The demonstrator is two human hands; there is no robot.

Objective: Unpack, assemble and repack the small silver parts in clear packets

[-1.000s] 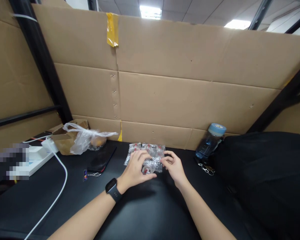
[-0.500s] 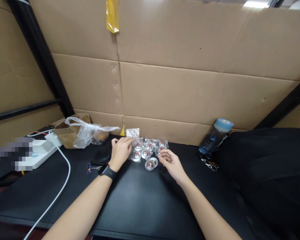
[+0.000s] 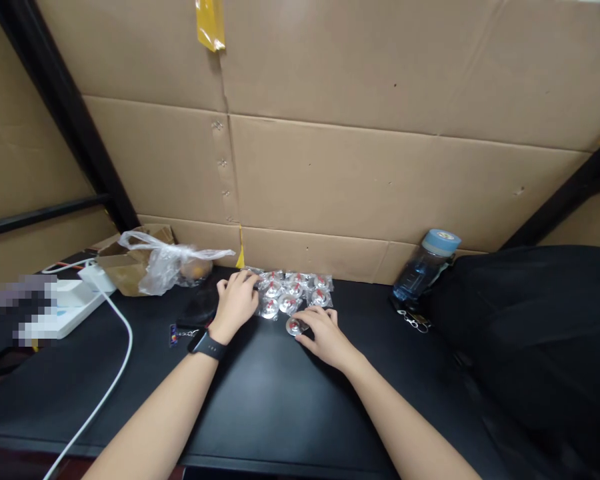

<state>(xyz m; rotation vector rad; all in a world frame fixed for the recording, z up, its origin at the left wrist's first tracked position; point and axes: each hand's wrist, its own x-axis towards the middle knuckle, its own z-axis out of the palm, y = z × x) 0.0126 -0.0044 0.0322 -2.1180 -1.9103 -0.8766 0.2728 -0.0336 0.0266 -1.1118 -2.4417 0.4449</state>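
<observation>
Several silver discs with red centres (image 3: 289, 304), wrapped in clear plastic, lie grouped near the cardboard wall. One silver disc (image 3: 294, 326) lies in front of the group. My right hand (image 3: 323, 333) is closed around the right side of this front disc, thumb on the near side and fingers over it. My left hand (image 3: 237, 301) rests at the group's left edge, fingertips touching the wrapped discs and thumb held apart. It grips nothing that I can make out. A black watch (image 3: 207, 345) is on my left wrist.
Left of my hands are a tied plastic bag (image 3: 165, 263), an open cardboard box (image 3: 123, 270), a white power strip (image 3: 63, 320) with a cable, a black pouch (image 3: 197, 307) and a keychain (image 3: 174, 335). Rightward stand a blue-lidded bottle (image 3: 420, 267), keys (image 3: 416, 323) and a black bag (image 3: 530, 333).
My right hand has moved left and nearer me, onto the front disc. The wrapped discs now lie in neater rows. A silver sheet by the wall is now mostly hidden behind my left hand.
</observation>
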